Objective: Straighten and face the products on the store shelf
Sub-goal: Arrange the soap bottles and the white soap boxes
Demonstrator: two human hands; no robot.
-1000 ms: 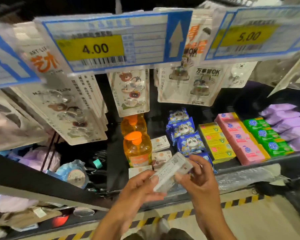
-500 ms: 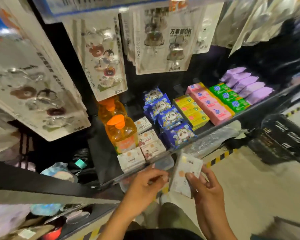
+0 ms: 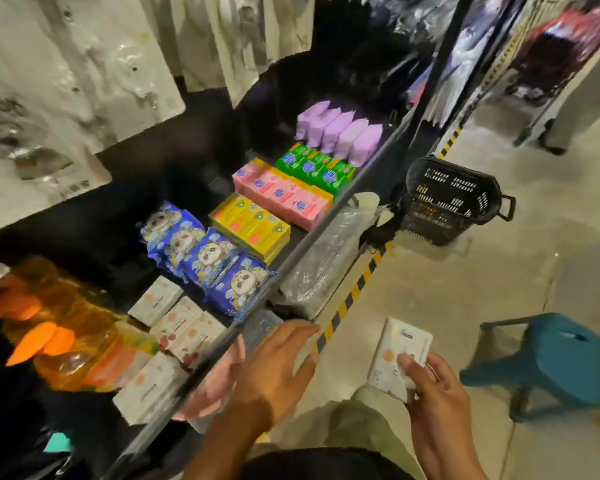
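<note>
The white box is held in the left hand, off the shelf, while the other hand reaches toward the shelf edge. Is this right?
No. The head view shows the white box held in the right hand, off the shelf; the left hand, open, reaches toward its edge.

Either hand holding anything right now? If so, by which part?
Right hand grips a small white box by its lower end, thumb across the front face. Left hand is open and holds nothing.
</note>
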